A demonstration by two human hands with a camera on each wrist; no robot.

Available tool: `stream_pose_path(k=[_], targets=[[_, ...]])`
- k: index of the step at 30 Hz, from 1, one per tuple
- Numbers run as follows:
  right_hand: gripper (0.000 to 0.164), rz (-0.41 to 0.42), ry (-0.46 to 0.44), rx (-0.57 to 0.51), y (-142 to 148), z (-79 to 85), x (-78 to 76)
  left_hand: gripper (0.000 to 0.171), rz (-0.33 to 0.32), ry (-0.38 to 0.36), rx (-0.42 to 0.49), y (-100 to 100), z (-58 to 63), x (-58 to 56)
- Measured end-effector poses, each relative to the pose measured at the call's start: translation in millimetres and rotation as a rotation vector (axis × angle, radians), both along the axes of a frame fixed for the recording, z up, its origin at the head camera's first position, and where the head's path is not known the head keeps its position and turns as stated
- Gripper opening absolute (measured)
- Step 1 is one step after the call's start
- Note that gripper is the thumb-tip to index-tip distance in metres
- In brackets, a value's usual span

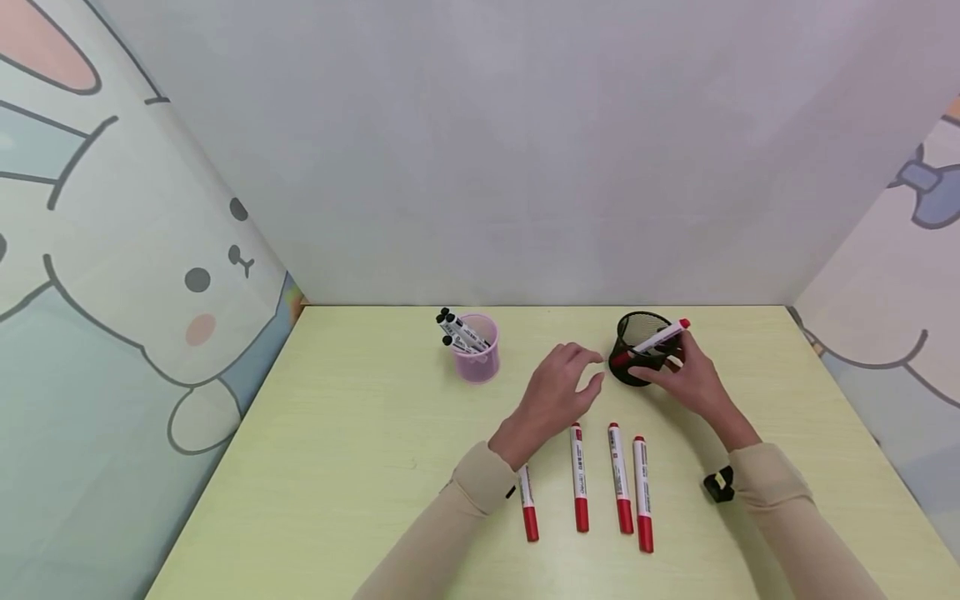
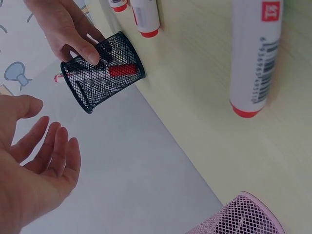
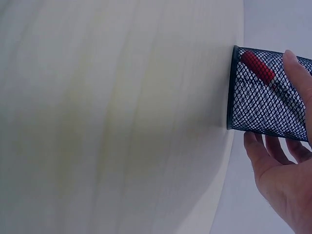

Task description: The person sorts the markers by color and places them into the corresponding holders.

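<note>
A black mesh pen holder stands upright at the back right of the table, with one red-capped white marker leaning inside, its red cap down at the bottom. My right hand grips the holder from the right, thumb on one side and fingers around the other, as the right wrist view also shows. To the left of the holder, my left hand hovers with fingers loosely curved and nothing between them. Below the hands lie several red-capped markers, the leftmost partly hidden by the left wrist.
A pink mesh pen holder with several black-capped markers stands at the back, left of the hands. The pale table meets a plain wall behind, and cartoon-printed panels flank it.
</note>
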State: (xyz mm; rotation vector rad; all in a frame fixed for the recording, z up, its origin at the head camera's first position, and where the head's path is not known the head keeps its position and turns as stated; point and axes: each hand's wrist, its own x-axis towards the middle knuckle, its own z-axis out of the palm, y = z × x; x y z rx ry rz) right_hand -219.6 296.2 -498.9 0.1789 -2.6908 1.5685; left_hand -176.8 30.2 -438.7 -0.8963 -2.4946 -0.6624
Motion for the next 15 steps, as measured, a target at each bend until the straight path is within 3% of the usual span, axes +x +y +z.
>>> stream_pose_path(k=[15], targets=[[0.091, -0.008, -0.013, 0.000, 0.2, -1.9, -1.9, 0.025, 0.090, -0.046, -0.003, -14.4, -4.4, 18.7]])
